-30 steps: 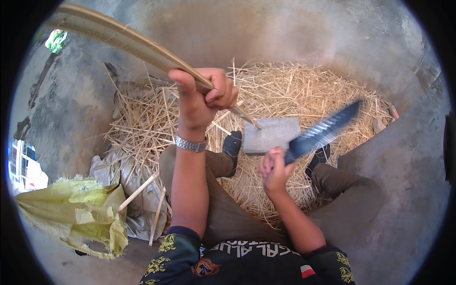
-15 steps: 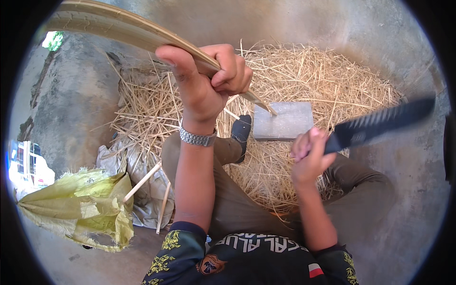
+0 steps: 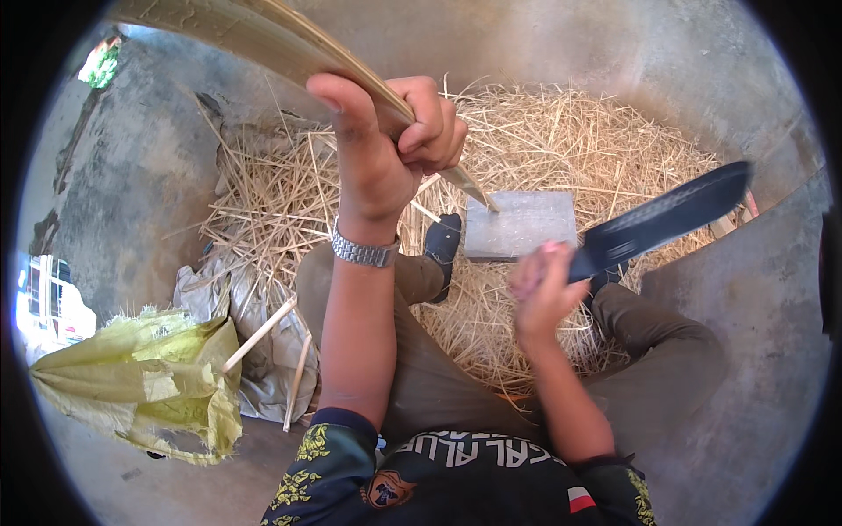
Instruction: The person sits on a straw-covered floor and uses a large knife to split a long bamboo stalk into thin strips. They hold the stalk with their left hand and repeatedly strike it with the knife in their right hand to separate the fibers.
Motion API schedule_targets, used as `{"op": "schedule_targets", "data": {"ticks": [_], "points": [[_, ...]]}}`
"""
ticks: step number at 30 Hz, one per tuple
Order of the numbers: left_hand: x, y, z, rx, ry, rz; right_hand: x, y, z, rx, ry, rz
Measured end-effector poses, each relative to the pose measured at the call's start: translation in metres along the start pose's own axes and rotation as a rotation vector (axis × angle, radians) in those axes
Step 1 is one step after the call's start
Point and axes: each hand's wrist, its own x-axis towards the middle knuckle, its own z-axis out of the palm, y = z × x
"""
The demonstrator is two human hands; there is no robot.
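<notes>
Shavings [image 3: 605, 131], pale yellow, thin and straw-like, make one wide pile; the single pieces I could not count. Next in size is one yellow-green woven sack [image 3: 96, 368] with torn edges, at the person's left, beside one crumpled pale grey sheet [image 3: 263, 394]. One long, tan, split bamboo strip [image 3: 307, 54] is above the pile, gripped by the left hand [image 3: 395, 145], with the fingers curled round it. One large knife [image 3: 667, 215] with a broad black blade is in the right hand [image 3: 544, 289], which is closed on the handle. One grey rectangular block [image 3: 526, 230] lies between two feet in dark socks [image 3: 443, 245]. Two pale thin sticks [image 3: 260, 335] are near the sack, and one silver metal watch [image 3: 364, 250] is on the left wrist.

The upper end of the strip is cut off by the edge of the view. The knife's handle is mostly covered, the right hand is a little blurred, and the right foot is partly hidden. Whether the strip touches the block, I cannot tell surely.

The strip's long axis slants from upper left to lower right, its narrow lower end pointing at the block's top, near the left edge. The knife points to the upper right, away from the strip.
</notes>
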Motion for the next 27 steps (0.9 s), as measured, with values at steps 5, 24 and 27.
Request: {"op": "schedule_targets", "data": {"ticks": [5, 24, 27], "points": [[-0.004, -0.007, 0.000, 0.215, 0.117, -0.036, 0.009, 0.029, -0.010, -0.461, -0.193, 0.697], [0.009, -0.018, 0.022, 0.052, 0.056, 0.032, 0.024, 0.036, -0.038, -0.585, -0.072, 0.427], [0.008, -0.019, 0.017, 0.042, 0.028, 0.016, 0.035, 0.022, -0.039, -0.764, -0.073, 0.131]]}}
